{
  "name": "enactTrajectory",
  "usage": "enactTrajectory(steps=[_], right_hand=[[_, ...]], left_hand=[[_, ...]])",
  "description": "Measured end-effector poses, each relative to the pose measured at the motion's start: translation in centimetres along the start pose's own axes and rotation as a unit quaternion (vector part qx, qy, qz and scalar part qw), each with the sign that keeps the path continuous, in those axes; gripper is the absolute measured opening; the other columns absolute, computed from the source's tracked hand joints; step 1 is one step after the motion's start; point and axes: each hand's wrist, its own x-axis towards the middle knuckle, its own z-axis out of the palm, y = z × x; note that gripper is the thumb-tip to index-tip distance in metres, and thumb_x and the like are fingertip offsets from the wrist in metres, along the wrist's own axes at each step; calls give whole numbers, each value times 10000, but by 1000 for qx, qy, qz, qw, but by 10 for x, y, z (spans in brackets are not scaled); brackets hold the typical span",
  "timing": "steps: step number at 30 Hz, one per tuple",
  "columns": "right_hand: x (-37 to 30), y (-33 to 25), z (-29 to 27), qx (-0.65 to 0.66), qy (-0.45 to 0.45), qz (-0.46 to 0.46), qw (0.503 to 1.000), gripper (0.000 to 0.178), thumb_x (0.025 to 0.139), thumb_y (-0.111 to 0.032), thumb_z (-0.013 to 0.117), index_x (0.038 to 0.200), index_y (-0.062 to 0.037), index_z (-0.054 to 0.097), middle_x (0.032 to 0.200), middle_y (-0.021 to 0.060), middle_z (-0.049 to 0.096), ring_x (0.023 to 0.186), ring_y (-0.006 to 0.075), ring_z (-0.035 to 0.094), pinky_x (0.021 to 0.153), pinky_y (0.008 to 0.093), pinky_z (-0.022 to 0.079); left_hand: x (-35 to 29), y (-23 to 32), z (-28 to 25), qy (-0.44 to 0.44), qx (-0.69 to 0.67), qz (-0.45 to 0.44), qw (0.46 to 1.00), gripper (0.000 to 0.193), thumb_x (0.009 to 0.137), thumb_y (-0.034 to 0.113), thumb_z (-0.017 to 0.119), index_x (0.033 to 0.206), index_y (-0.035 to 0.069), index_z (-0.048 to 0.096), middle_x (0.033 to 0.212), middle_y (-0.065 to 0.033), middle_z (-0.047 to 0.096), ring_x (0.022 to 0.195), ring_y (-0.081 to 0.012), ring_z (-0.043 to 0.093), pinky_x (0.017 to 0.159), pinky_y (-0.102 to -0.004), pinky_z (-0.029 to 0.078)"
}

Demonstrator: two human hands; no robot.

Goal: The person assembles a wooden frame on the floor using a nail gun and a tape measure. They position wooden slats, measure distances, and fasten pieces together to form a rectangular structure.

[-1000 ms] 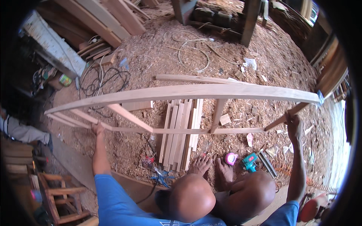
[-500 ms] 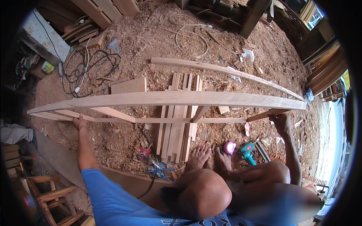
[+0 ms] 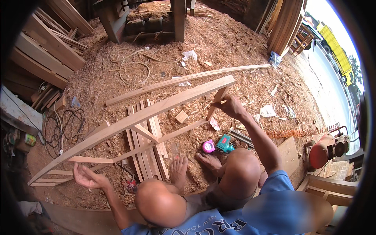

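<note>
A long wooden frame (image 3: 129, 118) of pale battens, with short crosspieces between two long rails, stands slantwise across the sawdust before me. My right hand (image 3: 232, 107) grips the short crosspiece at its right end, finger and thumb closed at the wood. At the lower left, my left hand (image 3: 89, 177) is palm up beside the frame's lower rail, its fingers loosely apart; whether they touch the wood is hard to see. Behind the frame lies a separate long batten (image 3: 188, 80). Beneath it is a stack of wooden strips (image 3: 141, 162).
By my bare feet lie a pink tape measure (image 3: 208, 146) and a teal nail gun (image 3: 225, 144). An orange coiled hose (image 3: 297, 132) runs right towards a red machine (image 3: 319, 152). Tangled black cable (image 3: 72, 125) is at left; planks (image 3: 53, 41) lean at the upper left.
The view has turned right. The frame now slants, its right end farther from me. My left hand has loosened from the rail and turned palm up; my right still holds the end crosspiece.
</note>
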Motion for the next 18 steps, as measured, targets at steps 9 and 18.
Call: enactTrajectory(steps=[9, 18], right_hand=[[-3, 14, 17, 99, 61, -29, 993, 403, 886, -439, 724, 978, -61, 619, 823, 197, 693, 798, 404, 672, 693, 494, 498], [-8, 16, 21, 201, 108, -63, 972, 357, 913, -344, 708, 1012, -15, 608, 909, 200, 700, 854, 374, 685, 758, 485, 523]], left_hand=[[29, 300, 261, -572, -90, 176, 796, 635, 864, 518, 721, 1269, 40, 617, 1131, -171, 705, 1090, -305, 678, 961, -435, 531], [22, 314, 322, -719, 50, 100, 686, 541, 885, 576, 685, 1058, 64, 656, 892, -88, 719, 818, -232, 692, 733, -394, 521]])
